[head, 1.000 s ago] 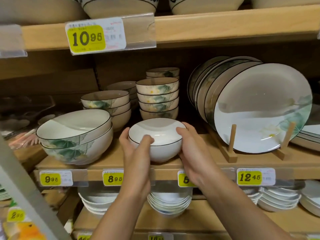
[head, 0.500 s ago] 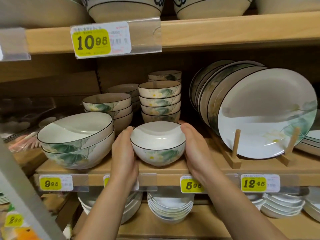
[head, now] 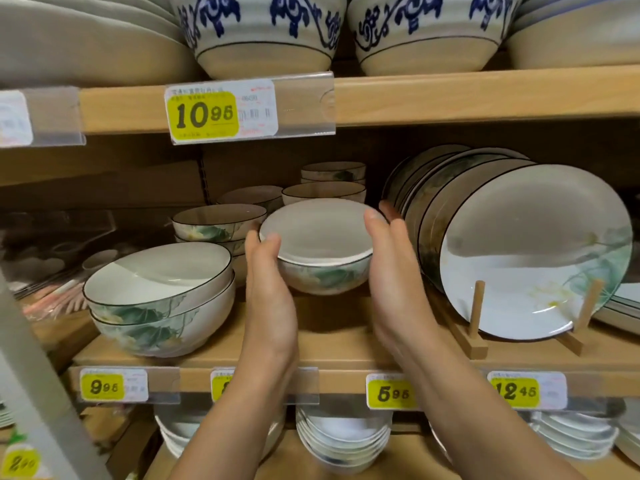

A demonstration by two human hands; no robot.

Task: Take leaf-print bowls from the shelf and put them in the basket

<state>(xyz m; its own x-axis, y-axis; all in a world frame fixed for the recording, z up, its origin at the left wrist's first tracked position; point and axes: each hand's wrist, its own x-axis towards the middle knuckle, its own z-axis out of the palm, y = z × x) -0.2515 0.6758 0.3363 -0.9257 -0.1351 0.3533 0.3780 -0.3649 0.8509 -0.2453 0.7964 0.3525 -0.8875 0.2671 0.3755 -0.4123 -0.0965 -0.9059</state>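
Wooden shelf (head: 346, 344), middle tier. Right side: a row of leaf-print plates (head: 533, 258) stands on edge in a wooden rack (head: 476, 320). Left side: two large bowls (head: 156, 296), nested, the upper one empty. Centre: the leaf-print bowl (head: 322, 271), empty and upright, looks raised just off the shelf board, in front of the stacked smaller bowls (head: 218, 223). Your left grip (head: 270, 299) cups its left wall, thumb on the rim. Your right grip (head: 394, 271) cups its right wall, thumb at the rim. Both are grasping the bowl, forearms reaching up from below.
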